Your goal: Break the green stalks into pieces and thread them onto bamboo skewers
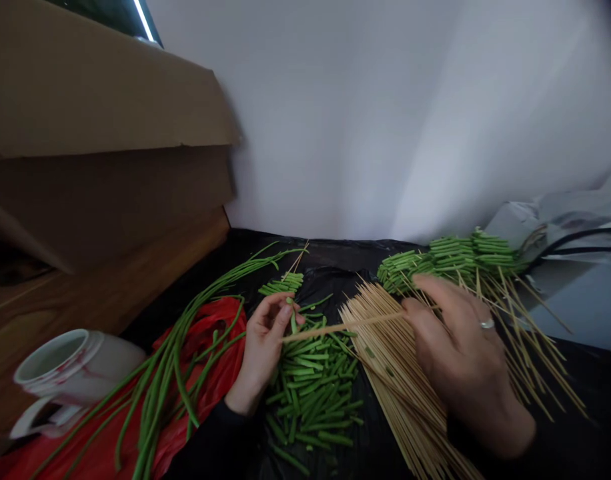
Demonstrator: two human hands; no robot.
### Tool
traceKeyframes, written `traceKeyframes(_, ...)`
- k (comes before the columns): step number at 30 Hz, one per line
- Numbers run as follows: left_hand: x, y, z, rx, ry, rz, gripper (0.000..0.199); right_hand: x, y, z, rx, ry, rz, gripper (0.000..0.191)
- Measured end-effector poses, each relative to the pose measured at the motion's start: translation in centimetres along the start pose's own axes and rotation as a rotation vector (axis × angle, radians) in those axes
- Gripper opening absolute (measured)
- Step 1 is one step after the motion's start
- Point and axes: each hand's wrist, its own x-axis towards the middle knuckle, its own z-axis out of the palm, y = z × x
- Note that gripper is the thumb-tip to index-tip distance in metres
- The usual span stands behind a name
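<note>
A short piece of long bean (292, 315) is pinched upright between the thumb and fingers of my left hand (265, 343). My right hand (460, 353) has its fingers closed on the end of a bamboo skewer (355, 325), which slants across to my left hand with its other end beside the bean piece. Below my left hand lies a heap of cut bean pieces (315, 393). Under and beside my right hand rests a thick bundle of bamboo skewers (400, 393). Just beyond my left hand are threaded bean pieces (281, 285) on skewers.
Finished-looking bean skewers (450, 257) are stacked at the back right. Whole long beans (170, 353) lie over a red plastic bag (220, 340) on the left, near a white mug (80, 367). A cardboard box (105, 87) stands back left, against a pale wall (365, 120).
</note>
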Motion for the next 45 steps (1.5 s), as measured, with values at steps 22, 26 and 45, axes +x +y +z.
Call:
traceKeyframes(22,-1.5,-1.6,1.6,-0.328,-0.129,-0.408,0.029,-5.8,-2.1,4.5,-0.065,-0.319,-0.162,0.039)
traceKeyframes(26,-1.5,-1.4,1.5,-0.345,-0.142,-0.398,0.031,-4.6,-3.1,5.6,-0.065,-0.284,-0.141,0.026)
traceKeyframes(45,-1.7,-1.9,1.6,-0.324,-0.181,-0.5,0.031,-7.5,-4.2,5.2,0.034,-0.149,-0.056,0.032)
